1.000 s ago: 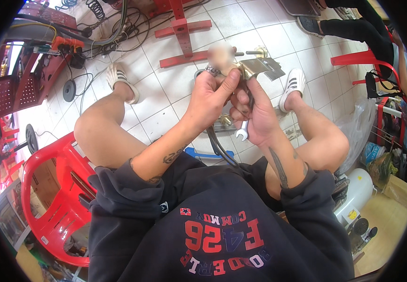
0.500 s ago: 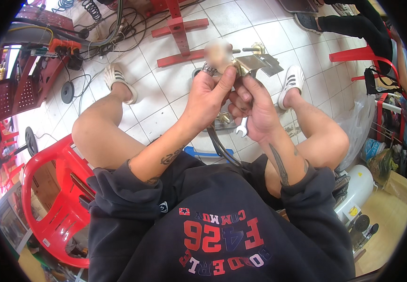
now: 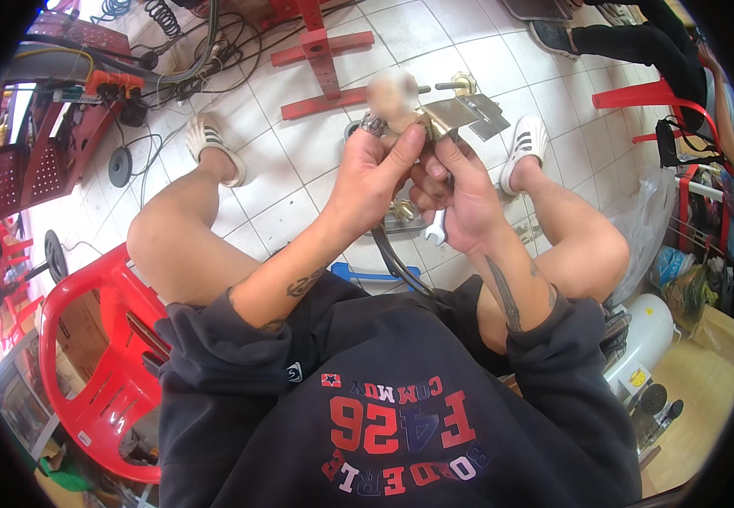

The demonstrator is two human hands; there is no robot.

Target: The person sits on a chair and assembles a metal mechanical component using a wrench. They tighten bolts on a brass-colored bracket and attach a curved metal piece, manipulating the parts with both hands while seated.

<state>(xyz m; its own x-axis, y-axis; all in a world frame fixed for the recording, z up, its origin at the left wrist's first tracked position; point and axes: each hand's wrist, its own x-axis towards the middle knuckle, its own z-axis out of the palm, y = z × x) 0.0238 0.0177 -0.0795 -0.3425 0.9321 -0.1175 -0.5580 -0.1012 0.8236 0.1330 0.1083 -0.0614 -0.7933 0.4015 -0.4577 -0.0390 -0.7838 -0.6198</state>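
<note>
My left hand (image 3: 375, 161) is closed on a metal bracket (image 3: 453, 117), its thumb pressed along the near side. This bracket has flat plates jutting out to the right and a brass-coloured threaded end with a nut (image 3: 463, 84) beyond them. From the other side, my right hand (image 3: 467, 195) is closed, thumb and fingers at the bracket's lower part. An open-end wrench (image 3: 436, 232) lies in the right palm, its jaw sticking out below the fingers. A blurred patch covers part of the far end by my left fingers.
Beneath my hands, another metal piece with a brass fitting (image 3: 402, 209), dark cables (image 3: 394, 262) and a blue object (image 3: 367, 275) are near the floor. A red stand (image 3: 323, 68) rises ahead. A red chair (image 3: 100, 364) is at left, a white tank (image 3: 642, 339) at right; another person's leg (image 3: 625, 46) shows far right.
Both hands keep their hold on the bracket, with only a very slight shift. The wrench remains in the right palm.
</note>
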